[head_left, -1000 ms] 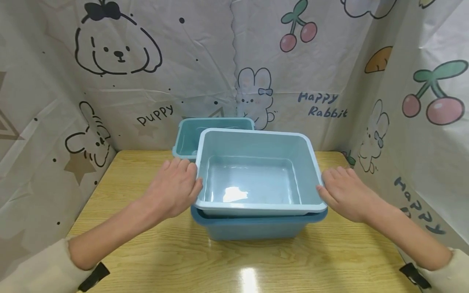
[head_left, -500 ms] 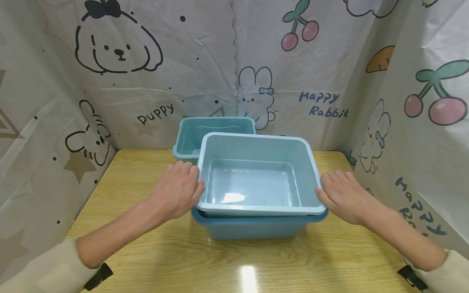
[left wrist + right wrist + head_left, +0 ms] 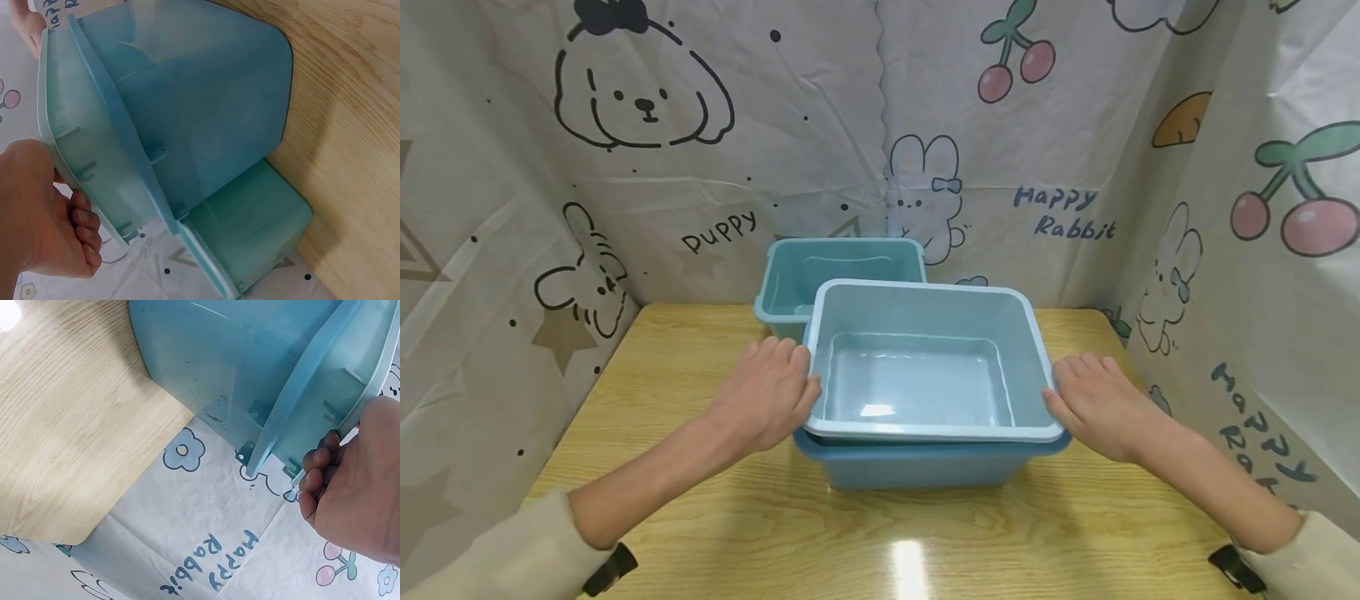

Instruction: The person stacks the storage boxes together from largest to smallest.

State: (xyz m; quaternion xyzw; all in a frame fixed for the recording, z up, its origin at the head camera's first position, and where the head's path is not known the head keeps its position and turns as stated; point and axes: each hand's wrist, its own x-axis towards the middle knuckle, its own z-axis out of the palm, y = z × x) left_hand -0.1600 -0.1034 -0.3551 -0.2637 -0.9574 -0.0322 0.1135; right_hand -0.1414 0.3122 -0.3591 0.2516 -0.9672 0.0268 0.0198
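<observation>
A light blue plastic bin (image 3: 917, 315) sits partly inside a darker blue bin (image 3: 917, 468), its far edge raised higher than its near edge. My left hand (image 3: 766, 393) grips the light bin's left rim; in the left wrist view the fingers (image 3: 86, 232) curl under that rim. On the opposite side my right hand (image 3: 1097, 406) holds the right rim, and its fingertips (image 3: 315, 472) are bent beneath it in the right wrist view. Nothing is seen inside the light bin. It hides the darker bin's interior.
Behind and left of the stacked bins stands a teal bin (image 3: 780, 287), partly covered by the light one. All rest on a wooden table (image 3: 700, 533). A printed cloth (image 3: 805, 158) with cartoon animals hangs along the back and both sides.
The light bin's far edge has come down and a little toward me, so its tilt is smaller. Both hands move with it, keeping their grip. The other bins stay put.
</observation>
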